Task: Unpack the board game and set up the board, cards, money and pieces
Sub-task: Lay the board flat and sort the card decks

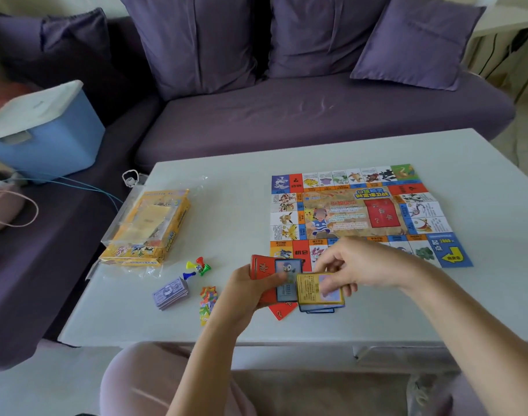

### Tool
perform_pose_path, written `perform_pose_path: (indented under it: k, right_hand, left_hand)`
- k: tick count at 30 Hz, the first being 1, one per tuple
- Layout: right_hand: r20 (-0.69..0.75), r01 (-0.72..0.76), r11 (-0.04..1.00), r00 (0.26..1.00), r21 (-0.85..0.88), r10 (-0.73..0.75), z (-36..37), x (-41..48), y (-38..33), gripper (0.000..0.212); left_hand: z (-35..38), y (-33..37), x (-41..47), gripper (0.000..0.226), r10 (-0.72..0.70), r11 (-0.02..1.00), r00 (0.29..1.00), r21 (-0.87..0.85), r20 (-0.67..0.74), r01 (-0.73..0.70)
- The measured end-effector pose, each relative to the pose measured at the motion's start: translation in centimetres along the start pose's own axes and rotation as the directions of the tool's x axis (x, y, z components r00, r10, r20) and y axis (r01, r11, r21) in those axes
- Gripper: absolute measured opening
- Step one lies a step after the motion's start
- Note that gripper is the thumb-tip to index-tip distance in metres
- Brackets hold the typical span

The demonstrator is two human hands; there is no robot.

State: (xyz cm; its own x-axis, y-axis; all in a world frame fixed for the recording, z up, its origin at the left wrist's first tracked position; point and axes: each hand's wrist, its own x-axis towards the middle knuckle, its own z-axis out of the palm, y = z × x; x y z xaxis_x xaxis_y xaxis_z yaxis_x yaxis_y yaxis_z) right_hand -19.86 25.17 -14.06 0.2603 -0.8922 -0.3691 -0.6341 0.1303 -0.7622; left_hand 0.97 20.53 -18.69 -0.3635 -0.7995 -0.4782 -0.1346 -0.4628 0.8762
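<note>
board (358, 211): glossy printed paper | table (226, 211): smooth matt | sofa (286, 115): purple cloth | pawns (198, 267): plastic

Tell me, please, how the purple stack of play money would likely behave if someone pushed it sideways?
The stack of play money looks loose and unbanded, its edges already fanned, so it would probably shear and spread. The thin notes seem light and floppy, likely sliding easily on the smooth table.

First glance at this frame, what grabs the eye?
The colourful board lies unfolded on the right of the white table. In front of it, the left hand holds a fan of cards and the right hand holds a yellow card. The yellow box sits on the table's left, with pawns and money nearby.
</note>
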Motion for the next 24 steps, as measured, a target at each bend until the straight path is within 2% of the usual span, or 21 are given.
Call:
perform_pose_path:
  k: [3, 6, 9, 13, 15, 16, 18, 20, 24]
  right_hand:
    - [0.071, 0.003, 0.969, 0.997, -0.248, 0.015, -0.6, 0.6, -1.5, 0.022]
    - [0.022, 0.024, 0.921, 1.000, -0.389, -0.017, -0.4, 1.4, -2.4, 0.035]
    - [-0.089, 0.066, 0.951, 0.991, -0.302, -0.097, 0.1, 1.8, -2.8, 0.037]
    - [-0.389, 0.029, 0.983, 0.916, -0.184, -0.100, 1.0, 2.0, -2.0, 0.034]
    - [-0.382, 0.035, 0.998, 0.923, -0.043, -0.049, 1.8, 2.0, -1.4, 0.020]
    - [-0.356, 0.034, 0.998, 0.934, 0.043, -0.016, 2.3, 2.0, -1.0, 0.021]
    - [-0.339, -0.003, 0.987, 0.939, 0.162, 0.058, 2.9, 1.7, -0.2, 0.022]
    - [-0.348, -0.041, 0.975, 0.930, 0.219, 0.117, 2.9, 1.3, 0.7, 0.018]
    - [-0.290, -0.158, 0.968, 0.933, 0.196, 0.211, 3.1, 0.7, 2.8, 0.017]
  left_hand:
    - [0.4, 0.1, -0.1, 0.030, -0.008, 0.993, 0.996, 0.119, 0.093, -0.004]
    - [1.1, -0.1, -0.3, 0.016, 0.004, 0.986, 0.992, 0.164, 0.126, -0.025]
    - [1.5, -0.2, -0.5, 0.017, 0.053, 0.995, 0.991, 0.076, 0.121, -0.063]
    - [1.6, -0.2, -0.4, 0.017, 0.096, 0.972, 0.994, -0.210, -0.043, -0.103]
    - [1.6, -0.3, -0.3, 0.018, 0.093, 0.946, 0.993, -0.303, -0.076, -0.112]
    - [1.7, -0.4, -0.2, 0.020, 0.093, 0.942, 0.993, -0.316, -0.071, -0.111]
    - [1.9, -0.6, -0.1, 0.025, 0.085, 0.953, 0.996, -0.289, -0.041, -0.093]
    - [1.8, -0.9, -0.1, 0.020, 0.070, 0.970, 0.997, -0.230, -0.036, -0.076]
    - [0.5, -2.0, 0.1, 0.014, 0.013, 0.998, 0.994, -0.059, -0.107, -0.019]
